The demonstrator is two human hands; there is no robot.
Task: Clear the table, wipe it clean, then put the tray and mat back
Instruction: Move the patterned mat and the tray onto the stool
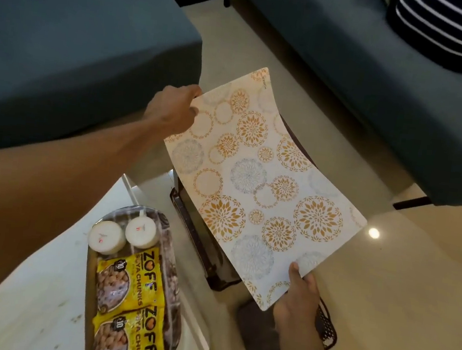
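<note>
Here the bench still carries the tray at its right edge; the mat hangs clear beyond it, left grip and right grip each pinching opposite ends, likely to free the surface for wiping.

Below me lies a glossy beige floor with one small bright light reflection on it, right of centre. At far left I see a dark teal upholstered seat block. At far right stands a second teal sofa, carried on a dark base. A black-and-white striped cushion rests on its far right corner. A strip of floor runs between the two seats. A black perforated object lies on the floor, near right. Lighting is dim and warm.
</note>
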